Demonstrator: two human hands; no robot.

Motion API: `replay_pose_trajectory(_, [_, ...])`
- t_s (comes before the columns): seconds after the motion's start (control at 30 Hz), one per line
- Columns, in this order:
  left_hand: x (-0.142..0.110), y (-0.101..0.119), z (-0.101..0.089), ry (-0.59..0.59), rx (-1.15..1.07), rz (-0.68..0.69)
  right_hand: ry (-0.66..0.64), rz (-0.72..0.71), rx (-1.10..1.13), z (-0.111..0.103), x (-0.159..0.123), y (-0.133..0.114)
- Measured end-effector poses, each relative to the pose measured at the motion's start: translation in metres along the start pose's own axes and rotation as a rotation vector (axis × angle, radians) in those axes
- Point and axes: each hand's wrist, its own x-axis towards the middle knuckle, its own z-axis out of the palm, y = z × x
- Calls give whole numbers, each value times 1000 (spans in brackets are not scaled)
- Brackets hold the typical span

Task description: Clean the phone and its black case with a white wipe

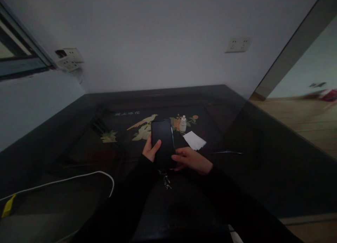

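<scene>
A smartphone (163, 144) with a dark screen is held above the black table, its screen facing me. My left hand (151, 149) grips its left edge, the thumb lying over the screen. At the lower right edge of the phone, my right hand (193, 160) is closed with its fingers curled against the side. A metallic chain charm (166, 181) dangles below the phone's bottom end. Beyond my right hand stand a small clear bottle (183, 124) with a whitish cap and, beside it, a flat white piece of paper or cloth (195, 140).
The glossy black table (223, 109) carries a bird-and-flower picture and meets a white wall (158, 43). A white cable (79, 176) curves across the left, near a yellow tag (8, 205). Wall sockets (237, 45) sit above the table; a wooden floor (302, 120) lies to the right.
</scene>
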Motion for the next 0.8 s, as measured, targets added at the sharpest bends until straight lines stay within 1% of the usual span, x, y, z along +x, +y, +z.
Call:
replay_pose_trajectory(0.07, [-1,-1,1,-22,25,-23,75,-56,12,-9,-1,-9])
replay_pose_trajectory(0.13, [-4,-5,3,-82,17,-95,183,-147,43,-17,-3,-17])
replay_pose_trajectory(0.2, [-8,-10,6,-138,8,-158,247,-215,71,-23,-6,-24])
replay_pose_trajectory(0.27, [-13,-14,9,-164,43,-169,249,-238,89,-25,-8,-28])
replay_pose_trajectory(0.33, [-17,-14,12,-182,90,-157,222,-235,102,-25,-9,-29])
replay_pose_trajectory(0.5, [-20,-6,13,-215,127,-159,197,-246,118,-24,-10,-28])
replay_pose_trajectory(0.67, [-18,-4,13,-263,110,-167,240,-268,107,-24,-7,-24])
replay_pose_trajectory(0.8, [-18,-2,15,-263,135,-173,313,-281,84,-23,-2,-18])
